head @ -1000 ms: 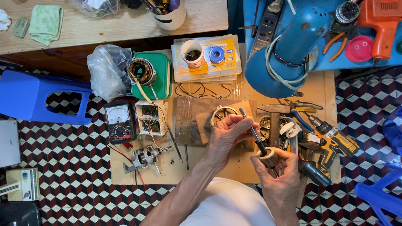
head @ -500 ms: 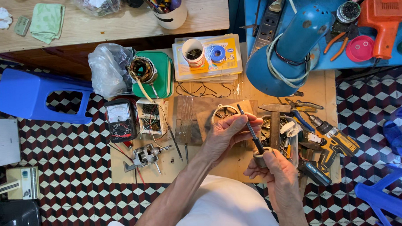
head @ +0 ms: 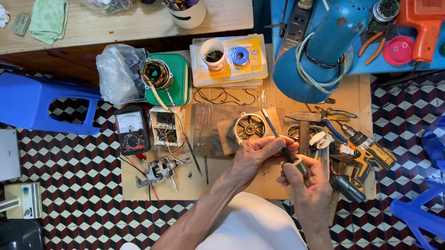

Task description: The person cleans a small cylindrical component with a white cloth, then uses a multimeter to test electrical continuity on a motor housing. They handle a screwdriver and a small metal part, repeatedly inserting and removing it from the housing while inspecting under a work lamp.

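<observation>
Nearest the camera: white garment at bottom edge, both forearms reaching up over a sheet of cardboard (head: 230, 187) laid on the checkered tile floor (head: 72, 179).

Right hand (head: 306, 184): grip closed around a small round metal part (head: 300, 166), fingers wrapped from below; part sits at the top of the fist. Left hand (head: 258, 153): grip closed on the dark handle of a screwdriver (head: 276, 134); shaft angles up and away to the left, handle end touching the round part. Hands meet just above the cardboard's near middle.

Left of the hands, on the cardboard: small motor rotor with shaft (head: 160, 170), thin loose rods beside it. Farther left: analog multimeter (head: 132, 130), then a small open box of wiring (head: 166, 125).

Just beyond the hands: round motor end-cover (head: 248, 127) on a brown board. To the right: hammer (head: 304, 124), tray of mixed parts, blue-handled pliers (head: 337, 128), yellow-and-black cordless drill (head: 372, 152).

Farther: green tin (head: 177, 81) carrying a wound stator (head: 156, 73); clear plastic bag (head: 117, 72) beside it; yellow flat box (head: 229, 61) with a white cup (head: 213, 53) and a blue tape roll (head: 240, 55) on top. Blue fan housing (head: 324, 47) with coiled white cord, tilted.

Farthest: wooden bench (head: 112, 20) with green cloth (head: 48, 18) and a cup of pens (head: 187, 5). Blue surface at right holds an orange power tool (head: 426, 21) and a pink lid (head: 397, 50). Blue plastic stools on both sides of the floor.
</observation>
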